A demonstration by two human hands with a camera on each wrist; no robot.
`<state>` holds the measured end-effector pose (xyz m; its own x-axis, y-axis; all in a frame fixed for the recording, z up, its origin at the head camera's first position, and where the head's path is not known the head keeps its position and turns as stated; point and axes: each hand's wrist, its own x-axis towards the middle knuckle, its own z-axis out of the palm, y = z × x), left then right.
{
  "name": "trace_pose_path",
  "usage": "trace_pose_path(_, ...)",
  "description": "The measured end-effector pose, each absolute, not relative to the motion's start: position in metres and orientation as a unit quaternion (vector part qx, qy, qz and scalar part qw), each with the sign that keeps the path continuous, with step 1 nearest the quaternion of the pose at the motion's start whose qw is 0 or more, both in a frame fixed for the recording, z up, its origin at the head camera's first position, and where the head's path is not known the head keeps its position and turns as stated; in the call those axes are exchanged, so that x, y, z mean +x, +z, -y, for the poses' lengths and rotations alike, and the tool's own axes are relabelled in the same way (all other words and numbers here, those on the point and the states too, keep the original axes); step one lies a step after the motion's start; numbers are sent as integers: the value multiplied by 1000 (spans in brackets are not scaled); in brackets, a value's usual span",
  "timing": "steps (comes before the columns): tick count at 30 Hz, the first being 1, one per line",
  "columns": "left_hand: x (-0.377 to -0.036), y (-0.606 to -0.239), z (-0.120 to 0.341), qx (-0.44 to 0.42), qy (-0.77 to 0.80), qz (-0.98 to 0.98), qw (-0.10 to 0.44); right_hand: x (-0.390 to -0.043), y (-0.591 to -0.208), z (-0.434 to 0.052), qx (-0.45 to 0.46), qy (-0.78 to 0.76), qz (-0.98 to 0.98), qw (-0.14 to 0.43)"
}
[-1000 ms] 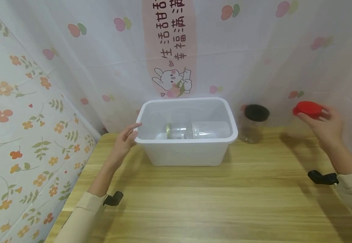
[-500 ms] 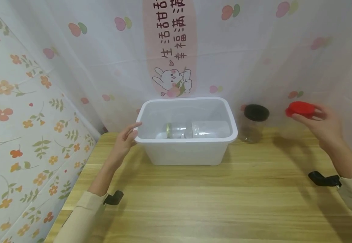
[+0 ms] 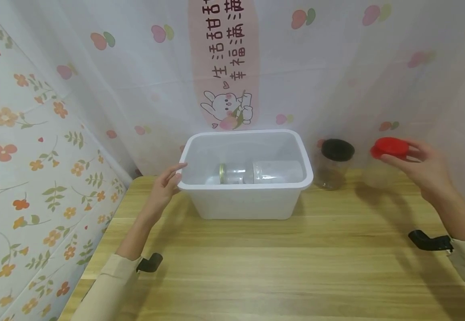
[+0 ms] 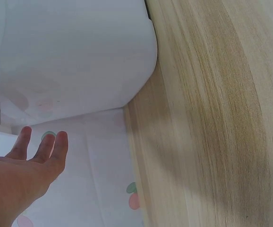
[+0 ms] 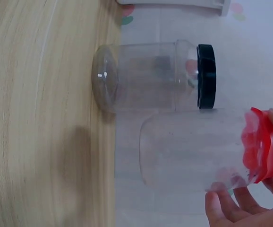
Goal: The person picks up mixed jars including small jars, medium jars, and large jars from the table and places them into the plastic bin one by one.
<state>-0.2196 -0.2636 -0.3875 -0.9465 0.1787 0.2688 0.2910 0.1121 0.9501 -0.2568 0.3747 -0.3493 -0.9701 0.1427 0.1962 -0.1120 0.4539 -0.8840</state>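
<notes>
My right hand (image 3: 429, 167) grips a clear jar (image 5: 193, 146) by its red lid (image 3: 391, 148), holding it upright above the table. Beside it stands another clear jar (image 5: 148, 78) with a black lid (image 3: 338, 150), overlapped by the held jar in the right wrist view. A white plastic tub (image 3: 246, 203) sits left of these. Inside it lie a jar with a gold lid (image 3: 222, 173) and a larger clear container (image 3: 278, 171), both on their sides. My left hand (image 3: 166, 183) rests at the tub's left rim, its fingers loosely extended (image 4: 32, 165).
The wooden table (image 3: 256, 267) stretches in front of the tub. Behind stands a white printed curtain (image 3: 144, 89) with a rabbit picture, and a flowered cloth (image 3: 35, 156) hangs at the left. Black wrist mounts (image 3: 429, 240) stick out from the sleeves.
My right hand has carried the red-lidded jar left, closer to the black-lidded jar. The left hand and the tub have stayed in place.
</notes>
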Motion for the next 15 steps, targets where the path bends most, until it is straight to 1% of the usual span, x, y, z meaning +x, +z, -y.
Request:
trace_pose_path(11, -220, -387, 263, -158, -648, 744, 44, -250, -352, -377, 10, 527, 844, 100)
trace_pose_path(15, -221, -388, 263, -157, -647, 745, 47, -248, -351, -378, 31, 525, 846, 88)
